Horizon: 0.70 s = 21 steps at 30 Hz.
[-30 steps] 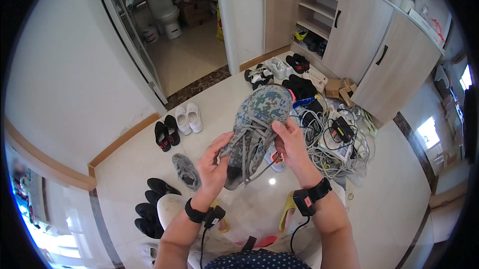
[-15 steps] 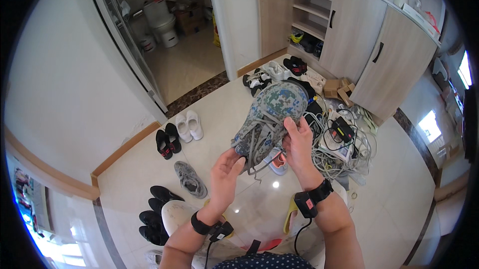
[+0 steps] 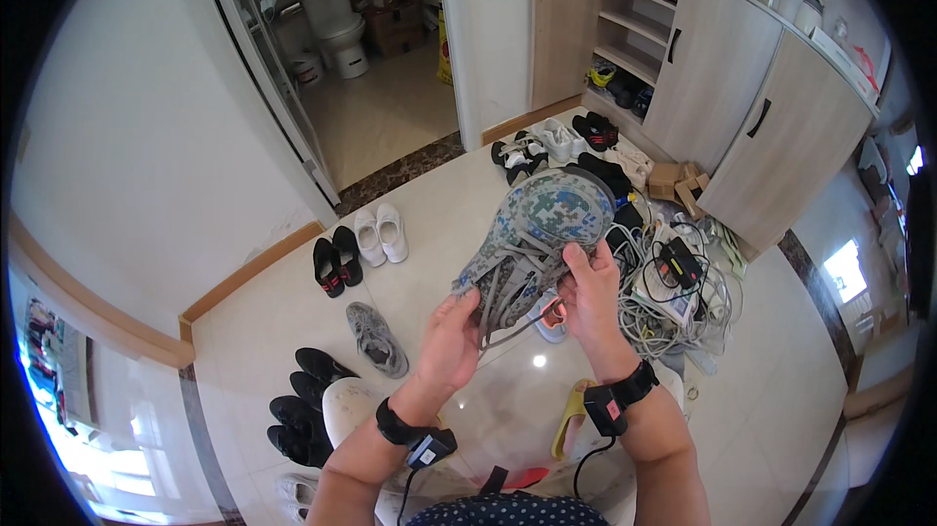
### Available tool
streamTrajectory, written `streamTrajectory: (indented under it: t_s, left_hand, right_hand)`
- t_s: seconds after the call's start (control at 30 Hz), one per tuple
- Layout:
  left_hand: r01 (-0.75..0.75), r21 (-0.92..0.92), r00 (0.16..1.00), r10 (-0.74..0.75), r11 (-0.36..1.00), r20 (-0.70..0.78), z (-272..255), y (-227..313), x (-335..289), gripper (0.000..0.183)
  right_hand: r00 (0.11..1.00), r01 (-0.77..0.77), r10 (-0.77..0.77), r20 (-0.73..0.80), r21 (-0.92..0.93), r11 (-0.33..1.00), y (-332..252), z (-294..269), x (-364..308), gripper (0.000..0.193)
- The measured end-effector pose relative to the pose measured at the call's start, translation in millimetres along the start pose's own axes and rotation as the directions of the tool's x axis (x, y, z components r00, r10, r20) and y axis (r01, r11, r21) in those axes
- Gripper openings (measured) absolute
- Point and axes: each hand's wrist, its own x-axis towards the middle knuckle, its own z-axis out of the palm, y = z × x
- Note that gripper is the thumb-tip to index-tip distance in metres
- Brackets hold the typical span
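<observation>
A camouflage lace-up shoe [image 3: 556,204] in grey, green and blue hangs in front of me, its rounded toe pointing away and to the right. My left hand [image 3: 451,336] grips the shoe's near left end, thumb on top. On the right edge, beside the laces, my right hand [image 3: 589,287] pinches the shoe between thumb and fingers. Grey laces [image 3: 508,282] lie loosely across the upper, and one loose end dangles between my hands. A matching grey shoe [image 3: 375,339] rests on the floor to the left.
Pairs of white shoes [image 3: 381,235] and black shoes [image 3: 337,261] stand at the left. Tangled cables [image 3: 673,302] and cardboard boxes [image 3: 678,184] lie at the right, near a shoe cabinet [image 3: 717,58] with one door open. A yellow slipper [image 3: 569,419] is near my right wrist.
The shoe has turned slightly between my hands and its loose laces hang differently. My left hand has shifted a little right and up. The whole view has swung slightly left.
</observation>
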Motion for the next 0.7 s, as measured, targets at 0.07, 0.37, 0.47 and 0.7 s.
streamTrajectory:
  t_s: [0.07,0.37,0.47,0.7]
  left_hand:
    - [-0.03,-0.011,1.0,0.03,0.999,-0.009,4,-1,0,0.032]
    - [0.022,-0.033,0.999,-0.023,0.999,-0.047,10,8,-1,0.037]
    - [0.077,-0.164,0.996,-0.067,0.983,0.067,2,9,-1,0.044]
    - [0.092,-0.236,0.995,-0.079,0.967,0.062,7,14,-7,0.062]
  right_hand:
    - [1.0,-0.006,0.006,0.008,0.013,1.0,1,-1,0,0.037]
    - [0.999,-0.023,0.023,0.044,0.01,1.0,2,1,-3,0.034]
    - [0.997,-0.024,0.021,0.067,0.032,0.999,3,2,-2,0.038]
    - [0.996,-0.075,0.071,0.05,0.071,0.995,4,-2,-1,0.045]
